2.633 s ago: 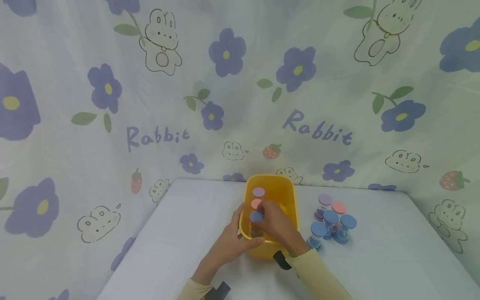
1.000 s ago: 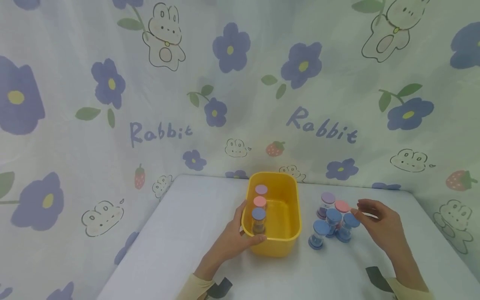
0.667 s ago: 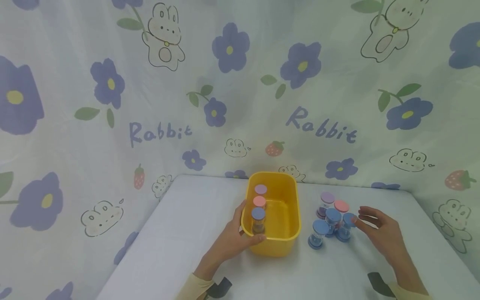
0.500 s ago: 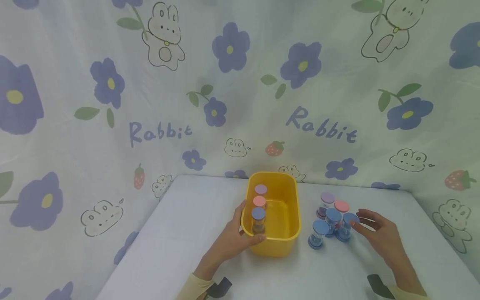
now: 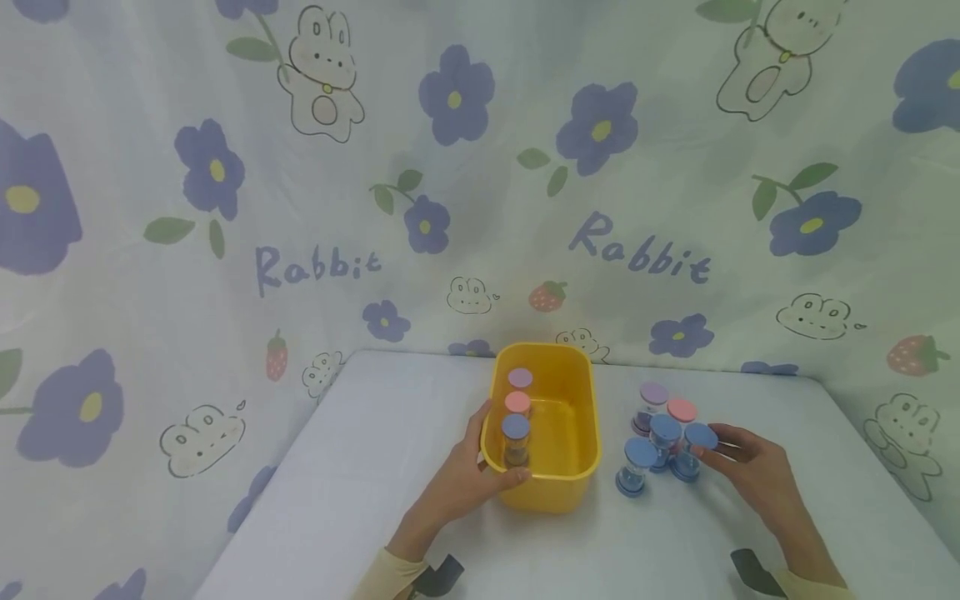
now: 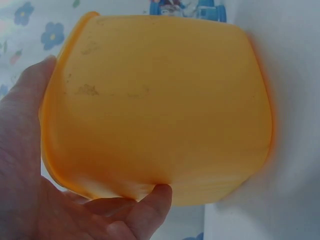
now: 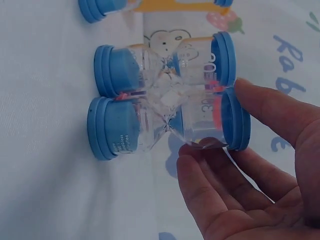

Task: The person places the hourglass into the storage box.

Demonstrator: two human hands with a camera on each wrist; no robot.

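A: Where is the blue sand timer?

B: It stands on the white table, in a bunch of other timers, just beside the yellow tub.

A: What is the right hand doing?

B: Its fingers are spread and loosely bent. The thumb touches the blue top cap, and I think the fingertips touch the clear middle, but it is hard to see.

A: And the left hand?

B: It holds the tub's near corner, thumb over the rim.

A: How should you pick the timer up?

B: It looks light, hard and smooth. The thin middle may break, so grab the fat blue caps.
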